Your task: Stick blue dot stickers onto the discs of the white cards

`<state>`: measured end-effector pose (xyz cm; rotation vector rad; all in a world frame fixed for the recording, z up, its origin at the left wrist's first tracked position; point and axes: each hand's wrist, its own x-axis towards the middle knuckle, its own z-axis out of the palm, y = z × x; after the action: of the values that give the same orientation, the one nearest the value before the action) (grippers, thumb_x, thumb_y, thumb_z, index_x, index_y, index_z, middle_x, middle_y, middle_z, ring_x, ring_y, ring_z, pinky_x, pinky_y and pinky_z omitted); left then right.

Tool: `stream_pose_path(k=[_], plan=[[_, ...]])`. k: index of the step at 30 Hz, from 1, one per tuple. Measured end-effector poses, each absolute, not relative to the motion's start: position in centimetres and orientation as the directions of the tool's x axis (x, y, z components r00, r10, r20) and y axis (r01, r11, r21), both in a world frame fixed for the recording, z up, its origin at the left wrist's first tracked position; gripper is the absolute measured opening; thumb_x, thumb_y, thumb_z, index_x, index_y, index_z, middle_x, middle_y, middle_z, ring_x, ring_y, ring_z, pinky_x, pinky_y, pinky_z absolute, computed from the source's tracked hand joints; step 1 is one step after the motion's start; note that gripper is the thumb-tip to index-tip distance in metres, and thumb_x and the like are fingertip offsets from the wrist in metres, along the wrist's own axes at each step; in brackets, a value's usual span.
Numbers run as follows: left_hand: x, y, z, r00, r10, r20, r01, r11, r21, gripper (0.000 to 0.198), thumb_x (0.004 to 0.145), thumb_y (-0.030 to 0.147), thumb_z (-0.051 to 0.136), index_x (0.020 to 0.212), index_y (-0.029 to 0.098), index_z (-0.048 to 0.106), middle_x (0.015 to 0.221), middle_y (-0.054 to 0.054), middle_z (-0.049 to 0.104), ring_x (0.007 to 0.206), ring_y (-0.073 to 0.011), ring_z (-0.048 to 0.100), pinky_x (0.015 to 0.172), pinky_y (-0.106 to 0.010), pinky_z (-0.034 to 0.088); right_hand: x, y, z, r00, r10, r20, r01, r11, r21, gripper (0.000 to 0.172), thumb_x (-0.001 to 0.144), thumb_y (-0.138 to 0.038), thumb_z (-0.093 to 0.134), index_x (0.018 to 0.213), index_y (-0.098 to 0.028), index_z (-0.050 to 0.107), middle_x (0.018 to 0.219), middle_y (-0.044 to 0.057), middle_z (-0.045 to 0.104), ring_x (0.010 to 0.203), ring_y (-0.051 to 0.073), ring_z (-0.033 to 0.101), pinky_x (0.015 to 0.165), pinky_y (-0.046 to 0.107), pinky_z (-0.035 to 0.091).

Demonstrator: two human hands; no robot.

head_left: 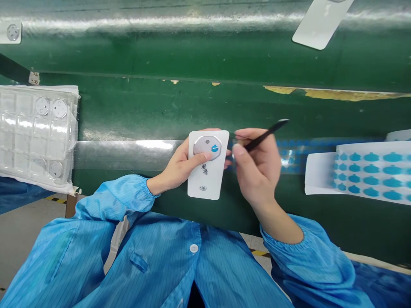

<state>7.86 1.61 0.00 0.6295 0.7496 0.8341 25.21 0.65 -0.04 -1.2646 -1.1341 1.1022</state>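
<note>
My left hand [181, 164] holds a white rounded card [205, 182] upright over the table, its thumb on the front and its fingers behind. Near the card's top is an octagonal silver disc [199, 147] with a small blue sticker [215, 148] on its right part. Black characters and a small round emblem are printed lower down. Just right of the card, my right hand [258, 167] grips a slim black tool [266, 134] that points up and right. Its thumb and fingertip are pinched together, slightly blurred.
A clear tray [19, 132] with several silver discs lies at the left. Sheets of blue stickers [372, 171] lie at the right. Other white cards sit at the top left [4, 32] and top right [321, 25]. A clear strip [128, 154] crosses the green table [144, 102].
</note>
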Motion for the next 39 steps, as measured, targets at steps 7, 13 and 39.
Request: stream_pose_path(k=[7,13,39], plan=[[7.9,1.3,-1.2,0.502,0.826,-0.255,-0.409,0.487,0.772,0.069,0.093,0.042,0.078,0.153,0.026,0.051,0.136,-0.012,0.070,0.132,-0.0326,0.064,0.106,-0.041,0.055,24.7,0.3,-0.3,0.006,0.998,-0.062,-0.001,-0.062,-0.998,0.028,0.091,-0.049,0.079,0.100,-0.026,0.066,0.090,0.001,0.051,0.078,0.017,0.052,0.061,0.028,0.047],[8.1,0.8,-1.1,0.530,0.833,-0.157,-0.415,0.417,0.808,0.061,0.101,0.041,0.070,0.156,0.027,0.046,0.142,-0.012,0.066,0.136,-0.0301,0.061,0.111,-0.042,0.052,24.4,0.2,-0.2,0.051,0.998,-0.027,0.018,-0.028,-0.999,0.027,0.092,-0.048,0.079,0.093,-0.025,0.063,0.094,0.002,0.053,0.077,0.017,0.053,0.056,0.027,0.045],[8.1,1.8,-0.5,0.420,0.830,-0.367,-0.507,0.550,0.664,0.047,0.085,0.034,0.083,0.129,0.023,0.069,0.120,-0.008,0.078,0.120,-0.0314,0.071,0.103,-0.044,0.057,24.9,0.0,-0.9,-0.004,0.999,-0.034,0.054,-0.034,-0.998,0.027,0.099,-0.048,0.066,0.117,-0.028,0.065,0.107,0.005,0.058,0.095,0.022,0.058,0.080,0.036,0.051]])
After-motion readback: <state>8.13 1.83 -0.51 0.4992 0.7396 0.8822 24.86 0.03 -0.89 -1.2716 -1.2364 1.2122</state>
